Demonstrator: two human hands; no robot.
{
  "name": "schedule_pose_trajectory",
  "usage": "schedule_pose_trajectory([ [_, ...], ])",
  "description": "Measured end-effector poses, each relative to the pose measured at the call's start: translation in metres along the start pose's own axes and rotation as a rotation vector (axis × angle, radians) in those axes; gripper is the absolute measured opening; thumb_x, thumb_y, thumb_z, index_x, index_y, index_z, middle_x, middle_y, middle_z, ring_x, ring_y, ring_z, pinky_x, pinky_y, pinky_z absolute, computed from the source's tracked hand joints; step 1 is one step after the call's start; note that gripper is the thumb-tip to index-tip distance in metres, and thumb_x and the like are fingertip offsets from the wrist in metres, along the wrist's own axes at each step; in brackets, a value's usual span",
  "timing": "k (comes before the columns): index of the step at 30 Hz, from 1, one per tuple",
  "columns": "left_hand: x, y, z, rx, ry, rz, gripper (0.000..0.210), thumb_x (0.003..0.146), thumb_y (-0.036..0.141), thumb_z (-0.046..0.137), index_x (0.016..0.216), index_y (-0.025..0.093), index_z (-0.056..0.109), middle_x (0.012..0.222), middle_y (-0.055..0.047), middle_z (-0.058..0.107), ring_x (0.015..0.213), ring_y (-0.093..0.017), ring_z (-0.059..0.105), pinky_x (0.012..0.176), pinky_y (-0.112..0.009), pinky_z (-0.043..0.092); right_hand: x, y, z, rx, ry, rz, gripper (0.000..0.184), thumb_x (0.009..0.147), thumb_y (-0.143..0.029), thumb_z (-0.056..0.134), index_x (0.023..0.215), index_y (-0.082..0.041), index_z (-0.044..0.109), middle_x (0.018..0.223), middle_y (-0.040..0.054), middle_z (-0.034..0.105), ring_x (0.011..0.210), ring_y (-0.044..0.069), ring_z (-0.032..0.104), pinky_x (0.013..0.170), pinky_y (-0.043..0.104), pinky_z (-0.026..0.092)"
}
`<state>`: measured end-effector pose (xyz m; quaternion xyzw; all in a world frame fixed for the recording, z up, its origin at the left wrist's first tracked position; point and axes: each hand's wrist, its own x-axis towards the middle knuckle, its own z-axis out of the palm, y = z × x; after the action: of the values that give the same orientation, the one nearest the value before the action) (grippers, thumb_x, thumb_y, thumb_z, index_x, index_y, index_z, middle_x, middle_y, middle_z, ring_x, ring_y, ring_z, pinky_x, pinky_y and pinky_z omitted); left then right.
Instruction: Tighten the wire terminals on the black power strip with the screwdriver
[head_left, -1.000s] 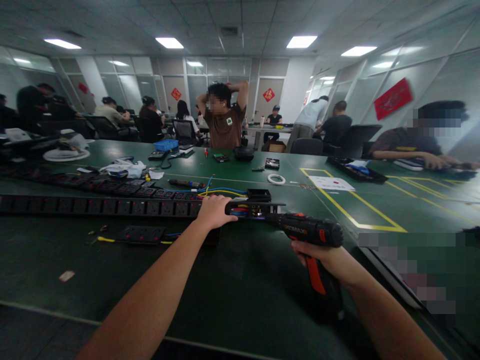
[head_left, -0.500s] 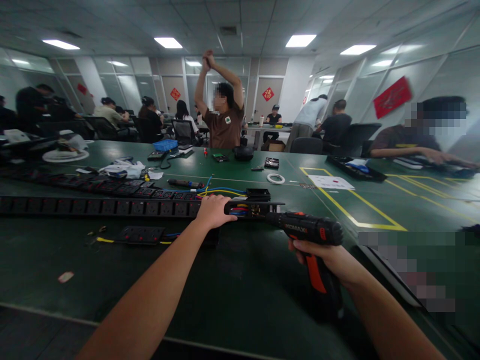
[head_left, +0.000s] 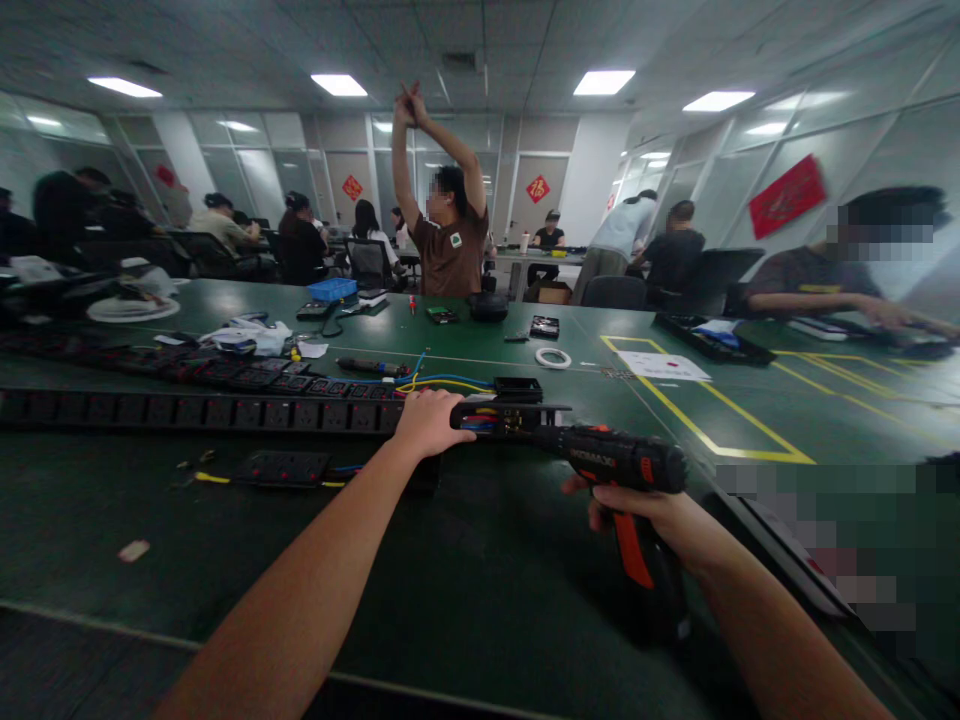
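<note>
My left hand is closed over the right part of a long black power strip, beside its open end where coloured wires and brass parts show. In my right hand is a black and orange cordless drill, gripped by its handle, the index finger stretched forward near the trigger. The drill's nose points left at the brass parts in the strip's end; whether the bit touches them I cannot tell. Nearer to me lies a short black socket module with yellow and blue wires.
Behind the strip lie more socket strips, a dark screwdriver-like tool and a small black box. A white ring and a paper sheet are further right. A person across the green table has raised arms.
My right index finger has stretched forward off the trigger area. The drill and left hand have hardly moved. The person opposite has raised their joined hands slightly higher.
</note>
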<state>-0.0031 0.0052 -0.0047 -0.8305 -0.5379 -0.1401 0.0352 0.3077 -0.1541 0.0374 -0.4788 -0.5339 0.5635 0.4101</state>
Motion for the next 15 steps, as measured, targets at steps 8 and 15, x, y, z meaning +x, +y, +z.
schedule_pose_trajectory([
  [8, -0.0001, 0.0010, -0.0007, 0.003, 0.002, 0.004, 0.072, 0.081, 0.075, 0.068, 0.135, 0.027, 0.064, 0.133, -0.011, 0.068, 0.121, -0.037, 0.060, 0.100, -0.049, 0.041, -0.0006, -0.0021, 0.0007, -0.001, -0.012, 0.039, 0.055, 0.075, -0.039, 0.086, 0.124, -0.021, 0.071, 0.114, 0.0124, 0.079, 0.062, 0.018, 0.068, 0.062, 0.035, 0.054],
  [15, -0.0011, 0.0028, -0.0030, 0.003, 0.011, 0.005, 0.072, 0.081, 0.074, 0.070, 0.134, 0.026, 0.064, 0.132, -0.011, 0.069, 0.122, -0.036, 0.060, 0.100, -0.048, 0.041, 0.0005, 0.0002, -0.0016, -0.101, 0.009, 0.014, 0.043, 0.072, -0.045, 0.088, 0.103, -0.017, 0.075, 0.089, 0.0065, 0.077, 0.057, 0.016, 0.064, 0.055, 0.030, 0.046],
])
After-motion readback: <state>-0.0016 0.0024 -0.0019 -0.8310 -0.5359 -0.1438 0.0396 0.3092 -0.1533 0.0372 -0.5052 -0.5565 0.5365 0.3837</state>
